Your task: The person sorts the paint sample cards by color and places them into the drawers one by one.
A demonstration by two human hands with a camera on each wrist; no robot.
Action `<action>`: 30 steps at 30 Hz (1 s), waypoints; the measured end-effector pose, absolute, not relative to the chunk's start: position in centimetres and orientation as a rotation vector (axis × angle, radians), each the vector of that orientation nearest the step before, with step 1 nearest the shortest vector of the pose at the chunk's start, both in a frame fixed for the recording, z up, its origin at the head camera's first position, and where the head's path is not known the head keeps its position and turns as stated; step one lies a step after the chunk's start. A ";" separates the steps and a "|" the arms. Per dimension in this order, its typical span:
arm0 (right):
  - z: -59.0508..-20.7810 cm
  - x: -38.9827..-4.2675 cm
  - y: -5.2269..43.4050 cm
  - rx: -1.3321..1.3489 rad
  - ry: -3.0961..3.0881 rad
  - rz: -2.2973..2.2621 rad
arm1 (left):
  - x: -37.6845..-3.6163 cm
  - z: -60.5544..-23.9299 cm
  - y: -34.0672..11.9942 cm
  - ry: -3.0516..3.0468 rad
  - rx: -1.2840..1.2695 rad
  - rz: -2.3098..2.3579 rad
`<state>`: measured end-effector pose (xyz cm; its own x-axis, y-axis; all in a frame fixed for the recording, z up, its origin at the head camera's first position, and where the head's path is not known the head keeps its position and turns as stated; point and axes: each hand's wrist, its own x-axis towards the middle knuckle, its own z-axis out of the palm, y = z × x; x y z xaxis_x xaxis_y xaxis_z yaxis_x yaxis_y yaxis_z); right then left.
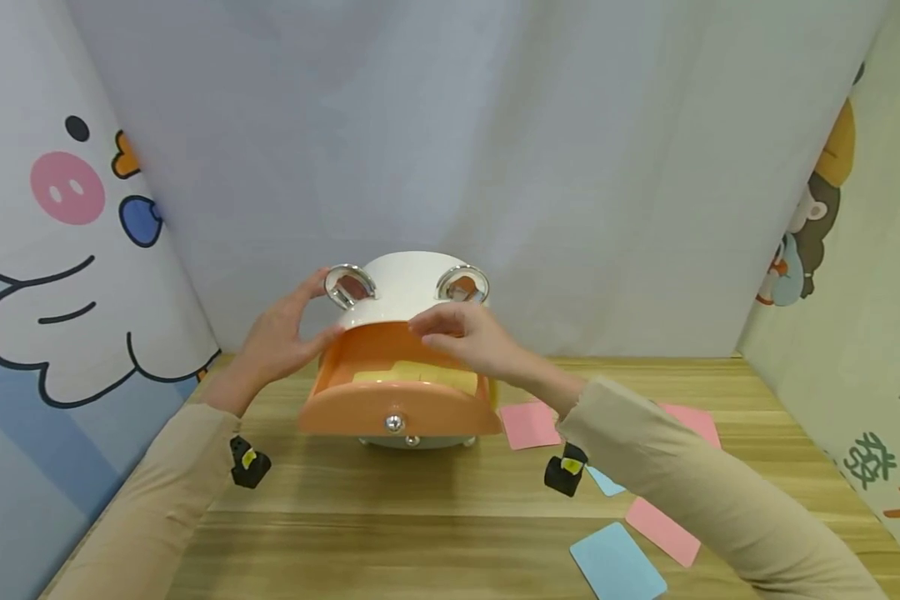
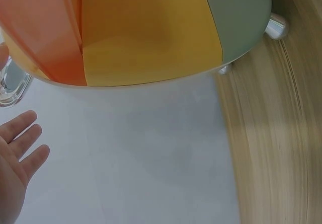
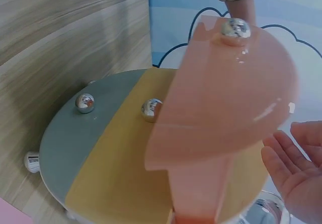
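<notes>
A round box (image 1: 408, 287) with a white top and two chrome ears stands at the back of the wooden table (image 1: 420, 517). Its top orange drawer (image 1: 393, 408) is pulled out toward me, with yellow cards (image 1: 420, 375) lying inside. My left hand (image 1: 288, 333) rests against the box's left side by the left ear (image 1: 348, 285), fingers straight. My right hand (image 1: 465, 337) hovers flat over the open drawer and holds nothing. In the right wrist view the open palm (image 3: 294, 163) sits beside the orange drawer front (image 3: 221, 108). The left wrist view shows straight fingers (image 2: 17, 153) below the box (image 2: 151, 32).
Pink cards (image 1: 528, 423) (image 1: 662, 530) and a blue card (image 1: 617, 565) lie on the table to the right of the box. A white curtain hangs behind the box, and cartoon-printed walls close in on the left and right.
</notes>
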<state>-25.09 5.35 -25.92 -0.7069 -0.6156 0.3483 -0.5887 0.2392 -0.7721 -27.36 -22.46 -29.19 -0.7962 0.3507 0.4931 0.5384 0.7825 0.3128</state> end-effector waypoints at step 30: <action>-31.0 -16.6 6.8 -1.281 2.360 -2.114 | -27.3 -29.1 -22.4 -2.571 -0.668 -0.607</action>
<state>-16.57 6.75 -30.96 -0.6863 -0.3394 0.6433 -0.6766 -0.0266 -0.7359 -27.33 -22.39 -29.07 -0.7993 0.3528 0.4865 0.5332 0.7897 0.3033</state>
